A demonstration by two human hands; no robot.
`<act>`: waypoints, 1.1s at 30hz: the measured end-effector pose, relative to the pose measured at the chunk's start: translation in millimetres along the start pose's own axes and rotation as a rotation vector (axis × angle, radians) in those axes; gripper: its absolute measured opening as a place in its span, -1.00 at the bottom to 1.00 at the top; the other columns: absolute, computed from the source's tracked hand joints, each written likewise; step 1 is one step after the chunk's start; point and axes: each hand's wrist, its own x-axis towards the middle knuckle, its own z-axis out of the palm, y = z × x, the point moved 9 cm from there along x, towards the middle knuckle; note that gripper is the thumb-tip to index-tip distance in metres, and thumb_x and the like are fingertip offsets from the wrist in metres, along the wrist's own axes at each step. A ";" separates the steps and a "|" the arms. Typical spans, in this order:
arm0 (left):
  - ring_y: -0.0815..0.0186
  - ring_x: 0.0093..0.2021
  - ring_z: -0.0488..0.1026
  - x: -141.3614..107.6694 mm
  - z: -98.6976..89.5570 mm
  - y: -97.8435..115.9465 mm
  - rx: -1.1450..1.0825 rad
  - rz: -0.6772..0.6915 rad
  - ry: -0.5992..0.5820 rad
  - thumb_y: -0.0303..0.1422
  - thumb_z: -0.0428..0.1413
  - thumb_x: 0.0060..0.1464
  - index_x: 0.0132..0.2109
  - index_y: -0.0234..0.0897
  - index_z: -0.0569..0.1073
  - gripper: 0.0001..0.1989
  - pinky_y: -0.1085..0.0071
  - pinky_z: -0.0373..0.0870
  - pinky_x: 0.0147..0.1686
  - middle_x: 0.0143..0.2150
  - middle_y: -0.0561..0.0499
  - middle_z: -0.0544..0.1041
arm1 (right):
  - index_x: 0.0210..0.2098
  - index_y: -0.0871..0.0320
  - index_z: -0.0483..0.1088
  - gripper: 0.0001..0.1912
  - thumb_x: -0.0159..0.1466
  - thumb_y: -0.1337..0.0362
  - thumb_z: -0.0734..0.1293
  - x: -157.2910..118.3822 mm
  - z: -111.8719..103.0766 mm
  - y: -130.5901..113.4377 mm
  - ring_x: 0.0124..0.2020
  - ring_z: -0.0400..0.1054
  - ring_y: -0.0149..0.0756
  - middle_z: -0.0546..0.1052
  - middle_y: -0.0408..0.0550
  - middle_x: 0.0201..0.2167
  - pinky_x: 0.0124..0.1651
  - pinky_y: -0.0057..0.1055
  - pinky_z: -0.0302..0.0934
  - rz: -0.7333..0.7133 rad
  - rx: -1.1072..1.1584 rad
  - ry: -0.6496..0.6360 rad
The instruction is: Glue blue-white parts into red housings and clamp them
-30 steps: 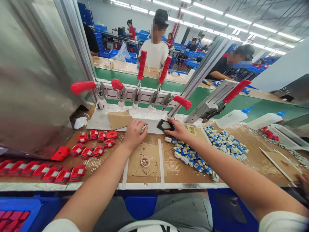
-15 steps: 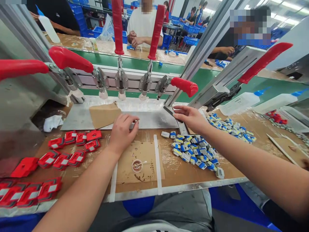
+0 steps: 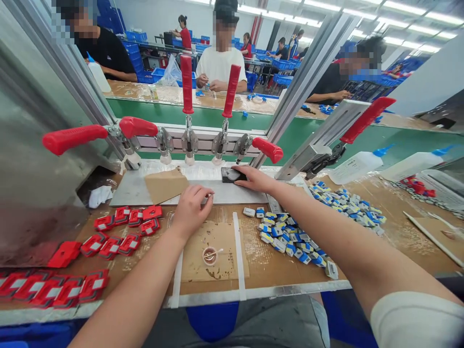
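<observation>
My right hand [image 3: 253, 179] grips a flat black part [image 3: 228, 175] with a round recess, over the metal plate [image 3: 217, 192] below the clamps. My left hand [image 3: 193, 205] is near the plate's front edge, fingers loosely curled and apart, with nothing seen in it. Beside it lies a piece of brown cardboard [image 3: 165, 186] on the plate. Red-handled toggle clamps [image 3: 229, 92] stand in a row behind the plate. A small cup [image 3: 210, 256] with a swab rests on cardboard in front of me.
Red parts [image 3: 108, 246] lie at the left, and blue-and-white blocks [image 3: 290, 234] are piled at the right. White bottles [image 3: 357, 166] stand back right. A metal post [image 3: 308, 72] rises behind my right hand. People sit across the green strip [image 3: 145, 108].
My right hand has moved left from the plate's right end with the black part, whose flat face now shows. The view has tilted up. My left hand stays near the plate's front edge.
</observation>
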 end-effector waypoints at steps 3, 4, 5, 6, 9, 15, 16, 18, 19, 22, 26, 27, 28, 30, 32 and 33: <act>0.12 -0.08 0.48 -1.2 -0.9 -0.3 -0.001 -0.001 0.002 -0.38 0.06 0.36 -0.10 -0.20 0.53 -0.86 0.17 0.41 -0.04 -0.16 -0.08 0.59 | 0.45 0.12 0.26 -0.28 0.39 0.03 0.40 5.1 0.3 7.4 0.40 0.30 0.12 0.42 0.19 0.38 0.45 0.08 0.20 0.021 0.023 -0.010; 0.12 -0.08 0.48 -1.4 -0.5 -0.3 -0.003 0.000 0.000 -0.38 0.06 0.37 -0.10 -0.20 0.53 -0.85 0.18 0.41 -0.03 -0.16 -0.08 0.59 | 0.45 0.11 0.26 -0.28 0.39 0.03 0.40 6.2 0.8 8.2 0.41 0.30 0.11 0.42 0.18 0.38 0.46 0.08 0.19 0.028 0.028 -0.011; 0.13 -0.08 0.48 -1.3 0.6 0.0 -0.004 0.004 -0.006 -0.38 0.06 0.37 -0.10 -0.21 0.53 -0.85 0.18 0.41 -0.03 -0.16 -0.08 0.59 | 0.45 0.12 0.26 -0.28 0.39 0.04 0.41 7.0 1.5 7.9 0.42 0.29 0.11 0.42 0.18 0.38 0.47 0.08 0.18 0.037 0.031 -0.014; 0.13 -0.07 0.48 -0.9 2.1 0.7 -0.003 0.009 -0.014 -0.37 0.06 0.37 -0.10 -0.21 0.54 -0.85 0.19 0.41 -0.03 -0.16 -0.08 0.59 | 0.45 0.14 0.26 -0.28 0.39 0.05 0.41 7.2 1.9 6.8 0.43 0.28 0.11 0.41 0.19 0.39 0.48 0.08 0.16 0.048 0.032 -0.015; 0.12 -0.05 0.49 1.4 3.9 6.7 0.019 0.030 -0.022 -0.35 0.06 0.37 -0.06 -0.22 0.54 -0.84 0.18 0.40 0.01 -0.16 -0.09 0.59 | 0.43 0.22 0.28 -0.26 0.35 0.10 0.45 0.6 -3.3 -2.4 0.47 0.21 0.15 0.34 0.25 0.44 0.51 0.09 0.10 0.109 0.018 0.035; 0.00 0.06 0.49 -15.1 -56.1 2.6 0.316 -0.106 0.038 -0.26 0.12 0.36 0.11 -0.22 0.53 -0.74 0.10 0.36 0.07 0.02 -0.15 0.62 | 0.07 0.11 0.56 -0.59 0.45 -0.03 0.30 -66.1 -32.5 -77.9 0.17 0.44 0.18 0.60 0.20 0.07 0.30 0.14 0.26 0.157 -0.032 0.388; -0.02 0.04 0.50 -24.4 -72.7 -5.1 0.401 -0.169 0.013 -0.24 0.14 0.34 0.09 -0.22 0.54 -0.74 0.09 0.36 0.04 0.01 -0.16 0.62 | 0.00 0.08 0.58 -0.61 0.46 -0.04 0.29 -78.3 -33.1 -95.4 0.10 0.46 0.15 0.61 0.18 0.01 0.24 0.12 0.28 0.139 -0.019 0.426; -0.06 -0.01 0.51 -47.2 -101.4 -22.2 0.555 -0.281 -0.085 -0.20 0.19 0.30 0.01 -0.22 0.56 -0.76 0.08 0.36 -0.02 -0.05 -0.18 0.64 | -0.16 0.07 0.58 -0.61 0.49 -0.04 0.23 -96.9 -32.2 -123.6 -0.07 0.47 0.05 0.59 0.13 -0.17 0.06 -0.01 0.32 0.139 0.034 0.499; -0.08 -0.02 0.51 -59.0 -111.7 -29.9 0.610 -0.320 -0.144 -0.18 0.22 0.28 -0.03 -0.21 0.57 -0.76 0.09 0.35 -0.04 -0.07 -0.18 0.64 | -0.29 0.08 0.53 -0.56 0.50 -0.06 0.21 -97.3 -22.3 -138.1 -0.21 0.45 -0.04 0.55 0.07 -0.31 -0.09 -0.11 0.30 0.103 0.091 0.425; -0.10 0.00 0.51 -84.0 -123.4 -43.4 0.690 -0.358 -0.268 -0.12 0.30 0.20 -0.05 -0.20 0.57 -0.70 0.11 0.35 -0.04 -0.07 -0.18 0.63 | -0.51 0.09 0.31 -0.41 0.53 -0.10 0.12 -87.2 16.5 -176.4 -0.46 0.27 -0.24 0.41 -0.07 -0.52 -0.34 -0.27 0.06 -0.020 0.158 0.108; -0.10 0.06 0.49 -86.6 -112.4 -41.0 0.748 -0.318 -0.253 -0.10 0.28 0.22 0.10 -0.19 0.54 -0.60 0.09 0.34 0.02 0.00 -0.22 0.60 | -0.55 0.11 0.21 -0.41 0.51 -0.11 0.14 -81.9 48.1 -202.2 -0.48 0.19 -0.29 0.38 -0.10 -0.56 -0.36 -0.29 -0.11 -0.184 0.127 -0.101; -0.11 0.06 0.48 -84.7 -108.8 -40.0 0.757 -0.320 -0.242 -0.08 0.26 0.23 0.11 -0.20 0.54 -0.59 0.08 0.34 0.03 0.00 -0.23 0.59 | -0.55 0.11 0.20 -0.42 0.50 -0.10 0.17 -83.3 51.5 -204.9 -0.48 0.19 -0.30 0.38 -0.10 -0.56 -0.36 -0.30 -0.12 -0.211 0.129 -0.115; -0.13 0.07 0.48 -82.7 -105.2 -39.8 0.766 -0.330 -0.237 -0.06 0.24 0.25 0.10 -0.23 0.54 -0.58 0.07 0.33 0.03 0.00 -0.26 0.59 | -0.55 0.11 0.20 -0.44 0.50 -0.07 0.19 -85.5 53.9 -208.0 -0.48 0.20 -0.31 0.39 -0.10 -0.56 -0.36 -0.30 -0.11 -0.242 0.135 -0.122; -0.16 0.06 0.48 -78.9 -99.1 -41.8 0.793 -0.367 -0.242 -0.08 0.22 0.25 0.05 -0.29 0.54 -0.59 0.04 0.33 0.04 -0.01 -0.31 0.58 | -0.54 0.11 0.21 -0.48 0.49 0.00 0.22 -90.4 56.3 -214.6 -0.47 0.21 -0.32 0.42 -0.10 -0.54 -0.35 -0.32 -0.09 -0.298 0.145 -0.121; -0.20 0.04 0.49 -75.4 -94.0 -43.9 0.837 -0.390 -0.258 -0.15 0.24 0.23 0.02 -0.33 0.53 -0.64 0.02 0.32 0.04 -0.03 -0.35 0.58 | -0.53 0.11 0.23 -0.54 0.49 0.10 0.22 -92.8 57.2 -220.0 -0.48 0.22 -0.32 0.44 -0.09 -0.53 -0.35 -0.33 -0.08 -0.331 0.132 -0.100; -0.20 0.04 0.49 -73.8 -91.7 -44.2 0.855 -0.391 -0.267 -0.20 0.24 0.21 0.02 -0.34 0.52 -0.66 0.01 0.32 0.04 -0.03 -0.36 0.58 | -0.52 0.11 0.23 -0.56 0.50 0.15 0.21 -92.6 57.5 -221.5 -0.47 0.22 -0.32 0.44 -0.09 -0.53 -0.35 -0.33 -0.08 -0.335 0.114 -0.082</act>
